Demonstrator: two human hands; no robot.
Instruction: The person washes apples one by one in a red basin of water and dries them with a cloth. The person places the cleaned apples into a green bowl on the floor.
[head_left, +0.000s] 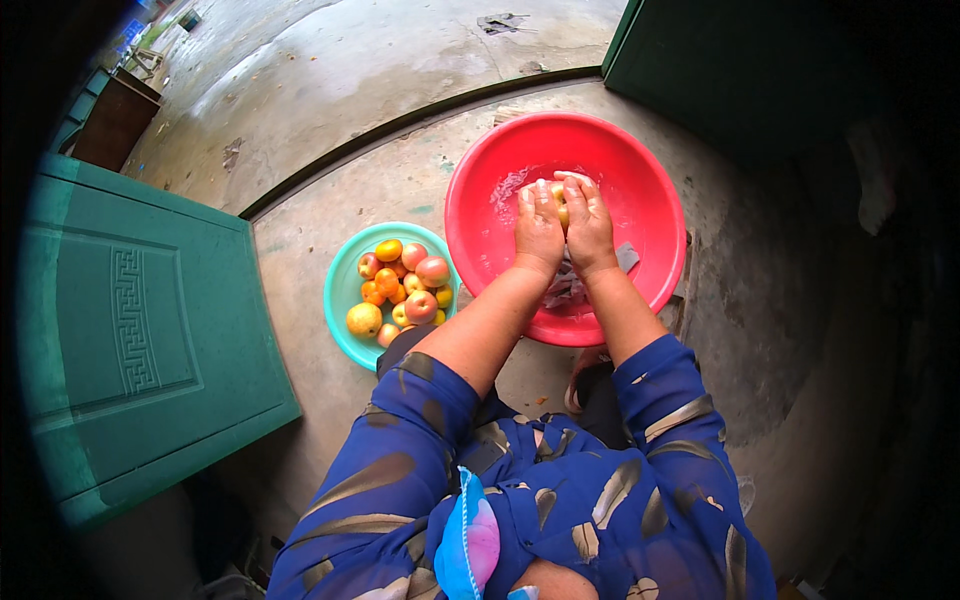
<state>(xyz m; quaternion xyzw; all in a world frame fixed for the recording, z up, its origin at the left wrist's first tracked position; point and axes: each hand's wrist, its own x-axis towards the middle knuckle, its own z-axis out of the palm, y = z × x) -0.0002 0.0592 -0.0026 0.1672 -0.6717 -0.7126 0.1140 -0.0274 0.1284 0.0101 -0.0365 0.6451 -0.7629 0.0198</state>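
Note:
Over a red plastic basin (645, 187), my left hand (538, 225) and my right hand (589, 221) are cupped together around a yellowish fruit (560, 204). Only a narrow strip of the fruit shows between the palms, so its kind is hard to settle. Wet-looking fingers point away from me. Water with ripples and froth (510, 196) lies in the basin. Greyish, cloth-like pieces (564, 289) are in its near part, partly hidden by my wrists.
A turquoise plastic basin (339, 300) at the left holds several apples (433, 271), orange citrus fruits (386, 281) and a yellow pear-like fruit (364, 320). Green door leaves stand at the left (157, 315) and right (720, 75). A dark threshold (420, 116) crosses the concrete floor beyond the basins.

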